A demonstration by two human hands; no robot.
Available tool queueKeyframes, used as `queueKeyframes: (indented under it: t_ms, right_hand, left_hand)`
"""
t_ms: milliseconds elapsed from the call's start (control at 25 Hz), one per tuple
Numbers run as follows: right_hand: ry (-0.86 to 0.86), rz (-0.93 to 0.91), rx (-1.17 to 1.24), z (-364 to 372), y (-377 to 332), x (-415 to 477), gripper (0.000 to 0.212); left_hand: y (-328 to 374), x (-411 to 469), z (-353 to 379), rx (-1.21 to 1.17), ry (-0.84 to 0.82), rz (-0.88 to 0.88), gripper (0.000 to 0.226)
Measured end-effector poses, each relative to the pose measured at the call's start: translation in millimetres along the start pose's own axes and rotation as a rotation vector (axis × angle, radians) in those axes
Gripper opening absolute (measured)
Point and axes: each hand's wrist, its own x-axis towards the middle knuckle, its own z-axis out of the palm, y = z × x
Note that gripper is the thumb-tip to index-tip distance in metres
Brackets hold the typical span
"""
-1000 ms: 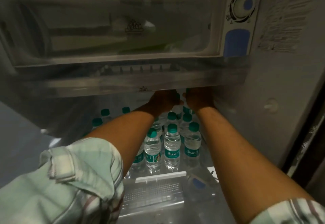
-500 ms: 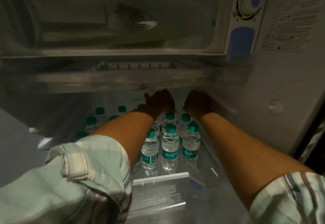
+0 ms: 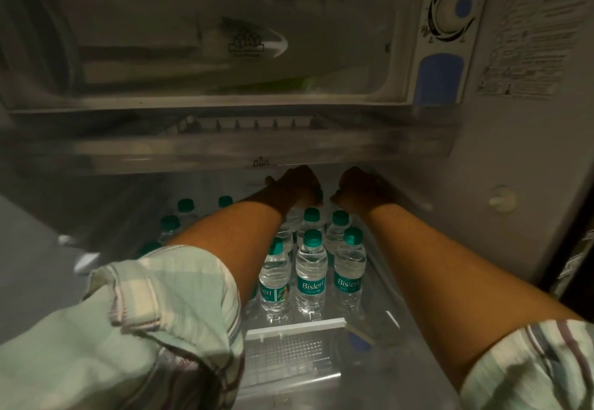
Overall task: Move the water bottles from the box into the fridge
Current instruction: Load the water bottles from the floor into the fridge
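1. My left hand [image 3: 294,189] and right hand [image 3: 360,189] reach deep into the fridge [image 3: 501,159].
2. Both curl knuckles-up; whether they grip anything, I cannot tell.
3. The water bottles [image 3: 311,276] stand on the shelf below my wrists.

One head-worn view — close, looking forward and down into the dim, perhaps slightly blurred fridge [image 3: 501,159].

You see clear, glossy plastic water bottles [image 3: 310,276] with smooth teal caps [image 3: 313,238] and shiny printed labels [image 3: 313,286], standing on a transparent shelf [image 3: 382,310] edged in white plastic. Above the bottles, the chiller tray [image 3: 225,152] looks like frosted translucent plastic, and the fridge wall [image 3: 514,184] beside them is matt white. Your rolled sleeves [image 3: 167,306] are soft woven cloth, pale green with stripes.
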Motion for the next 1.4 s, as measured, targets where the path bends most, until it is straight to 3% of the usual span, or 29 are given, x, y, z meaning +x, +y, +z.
queueKeyframes:
  t_ms: [120,360,520,640,800,920,1040,1240,1400]
  right_hand:
    - [0.129,-0.005,0.111,-12.3,-16.0,-11.5,0.027]
    - [0.267,-0.097,-0.039,-6.9,-48.1,-57.1,0.051]
    - [0.242,-0.154,-0.029,8.9,-54.3,-95.4,0.072]
    - [0.231,-0.266,0.039,18.9,-68.5,-142.6,0.074]
    - [0.271,-0.416,0.053,31.7,-85.4,-193.5,0.068]
    - [0.307,-0.550,0.125,42.9,-93.7,-216.6,0.070]
    - [0.278,-0.668,0.242,59.4,-108.5,-242.4,0.072]
    - [0.262,-0.869,0.527,89.4,-129.7,-301.0,0.065]
    - [0.205,-0.968,0.585,128.9,-149.2,-350.5,0.063]
  left_hand:
    - [-7.5,-12.5,-7.3,0.005,0.091,0.045,0.058]
    - [-31.3,-68.7,-9.4,-0.112,0.435,0.100,0.060]
    - [-52.2,-121.9,-21.8,0.093,0.513,-0.043,0.057]
    - [-72.5,-174.3,-26.3,0.116,0.640,-0.040,0.059]
    - [-87.8,-234.6,-8.3,0.217,0.656,-0.117,0.036]
    - [-101.5,-267.7,5.2,0.287,0.709,-0.028,0.045]
    - [-115.0,-306.0,16.3,0.214,0.724,0.000,0.064]
    - [-127.6,-396.5,32.4,0.144,0.687,0.033,0.062]
    - [-163.8,-468.6,45.6,0.339,0.545,-0.027,0.061]
